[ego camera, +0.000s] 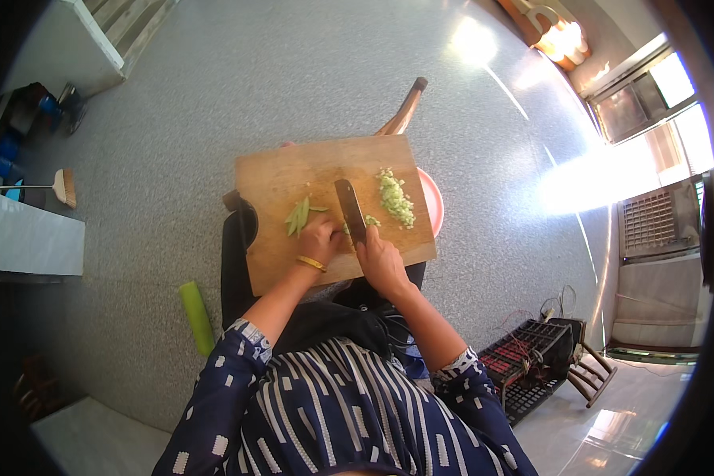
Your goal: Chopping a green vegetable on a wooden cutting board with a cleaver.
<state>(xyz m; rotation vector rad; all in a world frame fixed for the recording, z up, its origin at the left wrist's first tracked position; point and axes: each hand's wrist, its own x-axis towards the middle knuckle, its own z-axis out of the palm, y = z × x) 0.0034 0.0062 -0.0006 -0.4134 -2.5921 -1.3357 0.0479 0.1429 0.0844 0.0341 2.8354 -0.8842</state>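
Observation:
A wooden cutting board (285, 256) lies in front of me, over my lap. My right hand (382, 262) grips a broad-bladed knife (350, 208), its blade pointing away from me. Just left of the blade, my left hand (320, 238) presses on green vegetable strips, its fingers curled; the strips under it are mostly hidden. Several loose green strips (299, 215) lie on the board beyond that hand. A few freshly cut bits (371, 221) rest right of the blade. A longer heap of diced green vegetable (396, 199) sits near the board's right edge.
A pink plate (432, 202) shows partly from under the board's right side. A wooden leg (403, 110) sticks out beyond the far edge. On the speckled floor lies a green cylindrical object (196, 318) at left. A black plastic crate (529, 363) stands at right, a broom (64, 188) far left.

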